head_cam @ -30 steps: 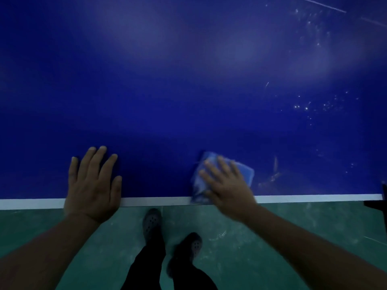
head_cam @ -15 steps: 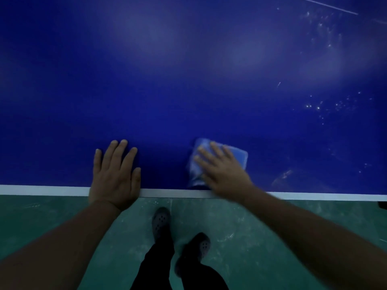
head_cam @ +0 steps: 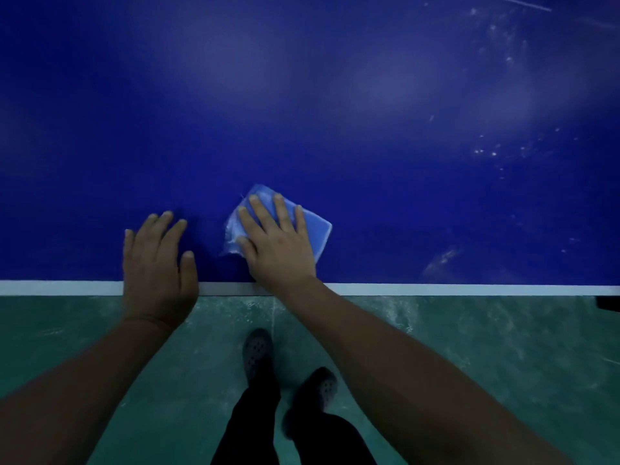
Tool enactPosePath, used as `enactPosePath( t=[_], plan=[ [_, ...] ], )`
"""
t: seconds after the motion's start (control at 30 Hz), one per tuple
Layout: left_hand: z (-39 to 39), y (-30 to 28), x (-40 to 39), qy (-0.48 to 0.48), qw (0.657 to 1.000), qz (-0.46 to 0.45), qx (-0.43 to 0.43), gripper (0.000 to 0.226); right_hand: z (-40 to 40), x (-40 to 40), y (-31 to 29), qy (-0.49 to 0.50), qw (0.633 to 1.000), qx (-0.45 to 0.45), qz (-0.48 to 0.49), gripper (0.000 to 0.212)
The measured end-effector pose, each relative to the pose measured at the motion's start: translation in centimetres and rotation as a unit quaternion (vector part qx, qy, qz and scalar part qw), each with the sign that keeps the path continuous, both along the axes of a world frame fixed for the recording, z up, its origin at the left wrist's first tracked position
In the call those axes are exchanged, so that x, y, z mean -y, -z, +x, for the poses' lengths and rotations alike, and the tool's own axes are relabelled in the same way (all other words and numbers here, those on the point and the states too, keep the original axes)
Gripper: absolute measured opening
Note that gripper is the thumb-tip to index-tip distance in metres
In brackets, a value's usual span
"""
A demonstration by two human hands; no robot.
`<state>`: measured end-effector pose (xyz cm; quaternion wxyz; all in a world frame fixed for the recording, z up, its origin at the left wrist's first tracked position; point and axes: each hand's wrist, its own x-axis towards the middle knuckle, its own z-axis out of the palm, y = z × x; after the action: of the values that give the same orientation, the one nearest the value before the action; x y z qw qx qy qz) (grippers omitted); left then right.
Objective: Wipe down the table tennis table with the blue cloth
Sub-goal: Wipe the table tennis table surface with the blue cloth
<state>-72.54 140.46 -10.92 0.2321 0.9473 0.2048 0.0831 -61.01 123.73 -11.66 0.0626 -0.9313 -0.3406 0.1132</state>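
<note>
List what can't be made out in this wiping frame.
- Blue cloth: head view, mostly covered by the right hand, so its folds and underside stay hidden.
- Table tennis table: cut off by the frame edges; net and far end unseen.
- Dark object: cut off at the right edge, unidentifiable.

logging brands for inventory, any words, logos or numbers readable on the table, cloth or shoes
None can be read.
Table: plain blue, a white edge line, pale smudges, no lettering.
Cloth: plain blue, no tag showing, under the right hand.
Shoes: dark, holed, too dim for any logo.
</note>
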Motion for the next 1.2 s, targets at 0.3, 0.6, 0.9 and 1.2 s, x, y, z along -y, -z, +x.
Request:
enactPosePath(
  t=[0.3,0.6,0.9,1.2],
  plan=[
    [3.9,0.8,12.0,0.262,0.965,0.021,-0.003,0.051,8.8,31.0,-1.1,0.506,0.859,0.024,-0.069,0.058],
    [5.1,2.6,14.9,0.292,0.948,0.117,-0.047,0.058,1.6,17.1,0.1,0.074,0.997,0.007,0.010,0.055],
    [5.4,2.0,15.4,0.269,0.957,0.076,-0.073,0.057,9.0,30.7,-0.9,0.337,0.937,-0.002,-0.095,0.070],
    [12.2,0.4,16.4,0.239,0.970,0.017,-0.037,0.055,10.3,25.7,-0.5,0.061,0.995,-0.009,-0.083,0.057]
  ],
)
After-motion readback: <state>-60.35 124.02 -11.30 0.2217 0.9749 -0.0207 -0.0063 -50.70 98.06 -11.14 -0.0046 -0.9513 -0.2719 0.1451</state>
